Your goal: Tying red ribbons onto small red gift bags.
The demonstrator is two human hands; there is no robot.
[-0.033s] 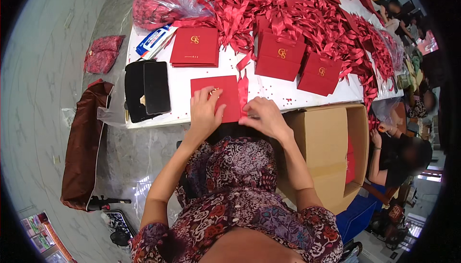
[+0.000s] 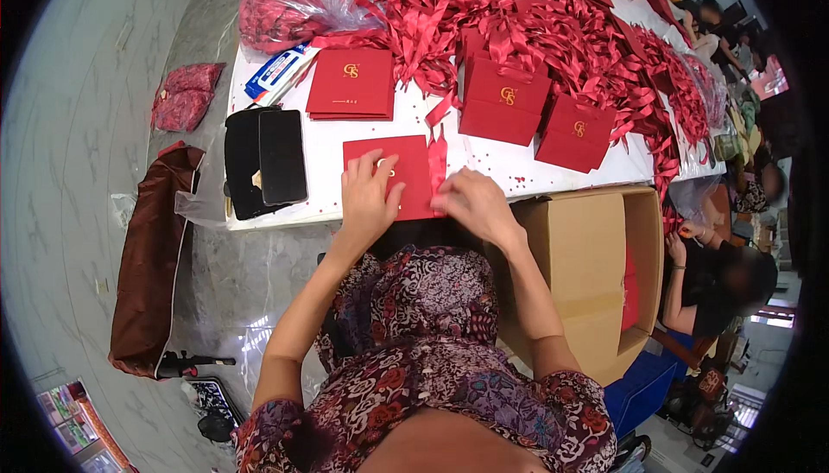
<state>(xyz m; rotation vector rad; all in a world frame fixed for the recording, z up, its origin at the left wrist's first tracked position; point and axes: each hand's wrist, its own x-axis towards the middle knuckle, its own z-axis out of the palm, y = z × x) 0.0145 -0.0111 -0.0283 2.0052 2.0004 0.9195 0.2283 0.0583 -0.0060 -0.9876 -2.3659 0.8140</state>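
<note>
A flat red paper bag (image 2: 412, 152) with a gold emblem lies at the table's near edge, directly in front of me. My left hand (image 2: 370, 195) rests on its left half with fingers spread, partly covering the emblem. Along the bag's right edge runs a red satin ribbon (image 2: 438, 158). Thumb and fingers of my right hand (image 2: 475, 205) are pinched together at the ribbon's lower part, beside that edge; the fingertips partly hide what is between them.
Behind the bag lies a stack of red bags (image 2: 350, 84); more bags (image 2: 505, 101) sit to the right, beneath a heap of red ribbons (image 2: 553, 32). A black phone (image 2: 283, 158) lies at left. An open cardboard box (image 2: 570, 257) stands by my right arm. Other people work at far right.
My right hand's fingers have shifted slightly and drawn closer together at the ribbon. The left hand and the bag stay practically where they were.
</note>
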